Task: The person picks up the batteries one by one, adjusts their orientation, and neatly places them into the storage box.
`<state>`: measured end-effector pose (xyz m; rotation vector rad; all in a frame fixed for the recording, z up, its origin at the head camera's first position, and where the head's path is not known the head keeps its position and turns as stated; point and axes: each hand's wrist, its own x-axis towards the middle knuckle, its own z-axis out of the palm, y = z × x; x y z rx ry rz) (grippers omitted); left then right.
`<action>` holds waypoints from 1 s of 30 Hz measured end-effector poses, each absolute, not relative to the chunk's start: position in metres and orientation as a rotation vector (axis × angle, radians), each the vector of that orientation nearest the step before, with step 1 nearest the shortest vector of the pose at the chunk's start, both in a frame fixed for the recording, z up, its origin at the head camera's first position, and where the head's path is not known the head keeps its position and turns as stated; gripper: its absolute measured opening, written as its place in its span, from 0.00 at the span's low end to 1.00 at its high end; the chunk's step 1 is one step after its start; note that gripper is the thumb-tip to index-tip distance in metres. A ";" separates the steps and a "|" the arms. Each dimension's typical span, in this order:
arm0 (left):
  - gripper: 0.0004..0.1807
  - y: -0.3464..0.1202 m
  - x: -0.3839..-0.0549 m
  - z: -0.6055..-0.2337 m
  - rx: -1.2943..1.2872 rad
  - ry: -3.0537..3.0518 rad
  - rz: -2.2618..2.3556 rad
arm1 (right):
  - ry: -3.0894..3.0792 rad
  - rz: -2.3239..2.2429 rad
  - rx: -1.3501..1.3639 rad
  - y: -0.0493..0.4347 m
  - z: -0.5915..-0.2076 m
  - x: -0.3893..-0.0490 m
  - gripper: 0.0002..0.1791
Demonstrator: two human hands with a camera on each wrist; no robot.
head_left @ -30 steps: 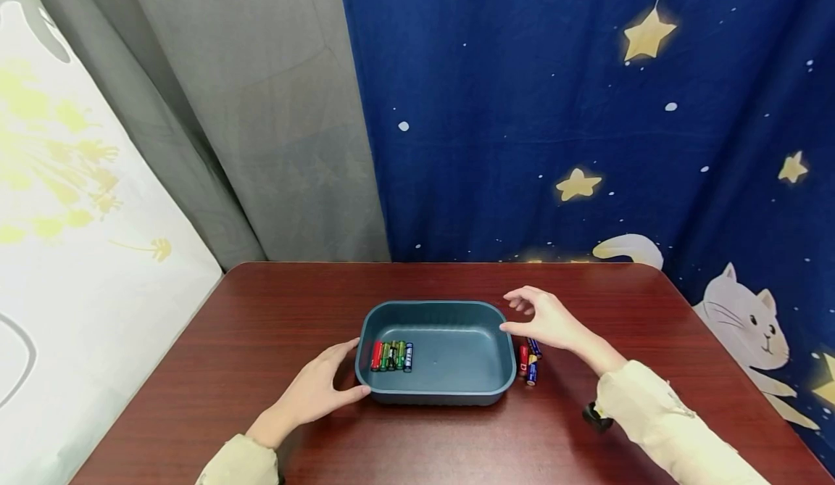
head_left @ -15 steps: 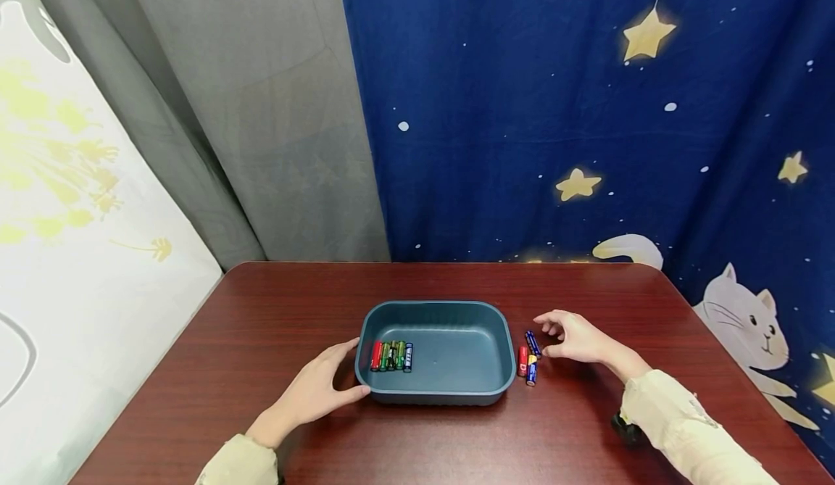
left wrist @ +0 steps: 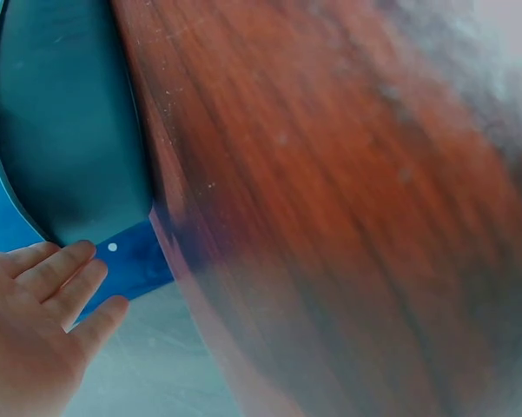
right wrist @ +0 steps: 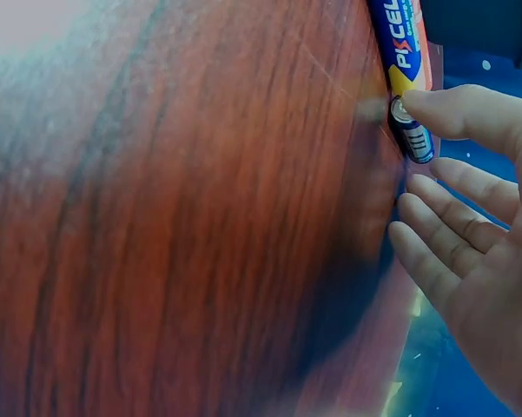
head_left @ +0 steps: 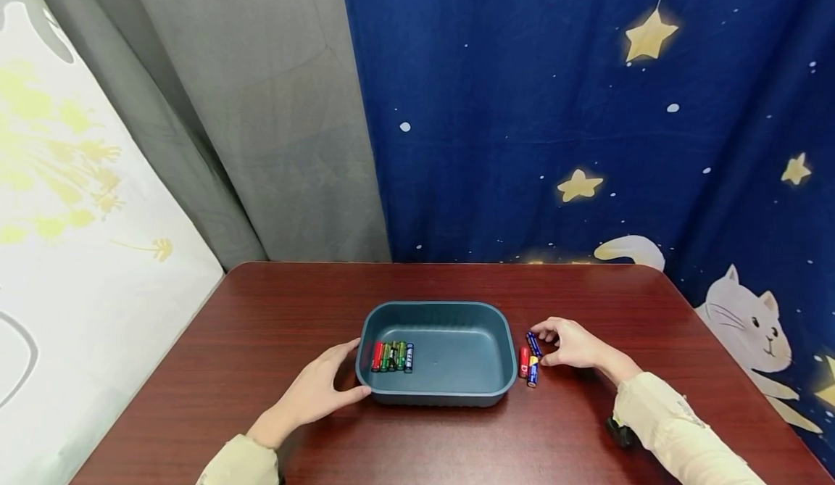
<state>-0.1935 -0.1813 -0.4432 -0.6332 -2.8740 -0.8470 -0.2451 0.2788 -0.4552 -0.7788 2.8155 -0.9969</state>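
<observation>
A blue-grey plastic box (head_left: 450, 398) sits on the table. My left hand (head_left: 318, 387) rests against its left end, fingers fairly straight at the rim and thumb at the near corner. Inside, several red, green and blue batteries (head_left: 392, 357) lie side by side at the left. Beyond the right end, my right hand (head_left: 570, 343) has thumb and index finger at the two ends of a dark blue battery (right wrist: 412, 135), pinching it close over the table. Beside that battery lie a red battery (head_left: 524, 362) and a blue-and-yellow battery (head_left: 533, 372). The other right fingers are extended.
The reddish-brown wooden table (head_left: 293, 296) extends around the box on all sides. Behind it hang a grey curtain (head_left: 261, 108) and a dark blue curtain (head_left: 489, 108) printed with stars and a cat. A pale patterned surface (head_left: 78, 325) stands at the left.
My right hand has moved right from over the box's right rim, then down around the dark blue battery. The left hand and the box have stayed in place.
</observation>
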 end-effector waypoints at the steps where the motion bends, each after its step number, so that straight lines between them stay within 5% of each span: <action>1: 0.43 -0.181 -0.194 -0.443 -0.634 -2.874 -0.848 | 2.819 -0.994 -0.785 0.279 -0.456 -0.246 0.26; 17: 0.43 -0.181 -0.192 -0.443 -0.613 -2.879 -0.873 | 2.919 -0.927 -0.830 0.276 -0.462 -0.247 0.21; 30: 0.43 -0.181 -0.192 -0.443 -0.620 -2.880 -0.887 | 2.908 -1.105 -0.571 0.280 -0.461 -0.241 0.21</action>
